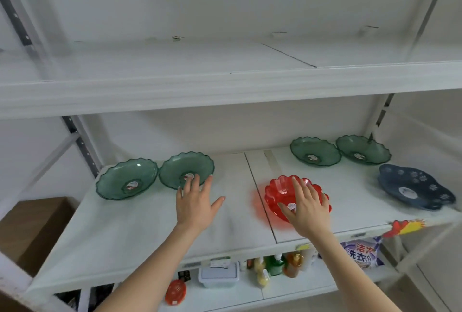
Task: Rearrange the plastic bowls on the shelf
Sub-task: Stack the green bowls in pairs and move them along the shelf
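On the white middle shelf [125,231] two green scalloped bowls [120,176] [180,165] sit side by side at the left. Two more green bowls [313,149] [362,148] sit at the back right. A red scalloped bowl [277,191], slightly blurred, rests near the middle front. A dark blue flowered dish [415,186] lies at the right front. My left hand [196,201] is open, its fingertips over the near rim of the second green bowl. My right hand [308,209] is spread flat over the red bowl, not gripping it.
The upper shelf [225,92] juts out overhead, bare. A cardboard box [32,226] stands at the lower left. On the shelf below are bottles [275,264], a detergent bag [360,253], a lidded container [217,275] and a red soap box [175,291].
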